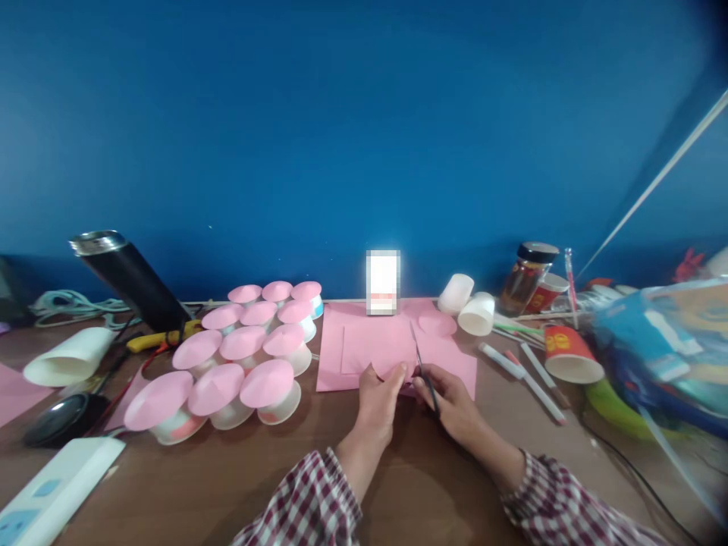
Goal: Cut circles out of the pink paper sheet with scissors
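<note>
In the middle of the desk, my left hand pinches a piece of pink paper between thumb and fingers. Scissors are gripped in my right hand, with the blades pointing up and away beside the held paper. Pink sheets lie flat under and behind both hands, and a round pink cutout rests on them near the back right. The held paper blends with the sheets below, so its full outline is hard to make out.
On the left stand several paper cups topped with pink cones. A black flask, a mouse and a power strip lie further left. To the right are white cups, markers, a jar and a red cup.
</note>
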A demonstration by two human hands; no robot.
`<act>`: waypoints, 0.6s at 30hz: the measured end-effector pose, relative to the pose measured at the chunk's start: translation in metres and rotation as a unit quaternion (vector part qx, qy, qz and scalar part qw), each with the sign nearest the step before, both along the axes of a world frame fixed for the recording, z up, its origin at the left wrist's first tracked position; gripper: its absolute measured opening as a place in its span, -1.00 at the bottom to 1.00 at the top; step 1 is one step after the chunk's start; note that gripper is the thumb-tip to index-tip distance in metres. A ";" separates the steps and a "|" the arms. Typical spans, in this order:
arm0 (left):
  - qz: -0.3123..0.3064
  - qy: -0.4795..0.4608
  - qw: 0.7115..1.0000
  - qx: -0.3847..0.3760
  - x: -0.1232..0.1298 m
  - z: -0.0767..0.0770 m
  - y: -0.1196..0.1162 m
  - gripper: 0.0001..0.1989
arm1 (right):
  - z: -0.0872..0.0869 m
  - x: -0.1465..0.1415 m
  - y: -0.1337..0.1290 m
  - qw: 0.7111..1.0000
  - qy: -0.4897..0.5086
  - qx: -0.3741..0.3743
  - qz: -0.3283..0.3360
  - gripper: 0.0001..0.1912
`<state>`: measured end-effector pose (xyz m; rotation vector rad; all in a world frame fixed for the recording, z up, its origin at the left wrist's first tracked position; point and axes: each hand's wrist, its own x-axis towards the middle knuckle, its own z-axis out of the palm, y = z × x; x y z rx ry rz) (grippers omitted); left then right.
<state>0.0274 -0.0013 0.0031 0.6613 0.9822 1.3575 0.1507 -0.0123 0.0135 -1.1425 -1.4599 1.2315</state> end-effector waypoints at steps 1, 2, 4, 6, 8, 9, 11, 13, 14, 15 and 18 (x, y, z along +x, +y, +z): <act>0.000 0.001 1.000 0.002 0.000 0.000 0.000 -0.70 | 0.001 0.000 0.000 1.000 0.006 -0.003 0.000 -0.63; 0.000 0.000 1.000 0.003 0.000 0.000 0.001 -0.70 | 0.001 0.000 0.000 1.000 0.011 -0.006 0.001 -0.64; -0.001 -0.001 1.000 0.003 0.000 -0.001 0.001 -0.70 | 0.002 -0.001 -0.001 1.000 0.018 -0.007 0.004 -0.67; -0.001 -0.003 1.000 -0.002 0.000 -0.001 0.002 -0.68 | 0.003 -0.001 -0.001 1.000 0.019 -0.005 0.005 -0.70; 0.001 -0.007 1.000 -0.008 0.000 -0.002 0.002 -0.65 | 0.003 -0.001 -0.001 1.000 0.022 -0.003 0.006 -0.72; 0.003 -0.009 1.000 -0.011 0.000 -0.002 0.002 -0.63 | 0.003 -0.001 -0.001 1.000 0.025 -0.004 0.007 -0.73; 0.006 -0.014 1.000 -0.010 0.000 -0.003 0.003 -0.61 | 0.002 -0.001 -0.001 0.999 0.031 -0.006 0.010 -0.73; 0.006 -0.016 1.000 -0.009 -0.001 -0.003 0.003 -0.60 | 0.001 0.000 0.000 0.999 0.033 -0.007 0.010 -0.73; 0.006 -0.017 1.000 -0.011 -0.001 -0.003 0.003 -0.60 | 0.000 0.000 0.000 0.999 0.031 -0.006 0.009 -0.73; 0.006 -0.019 1.000 -0.014 -0.001 -0.003 0.003 -0.61 | -0.001 0.000 0.000 1.000 0.028 -0.005 0.009 -0.73; 0.008 -0.026 0.999 -0.025 0.000 -0.003 0.003 -0.63 | -0.003 0.001 0.000 1.000 0.020 -0.007 0.009 -0.73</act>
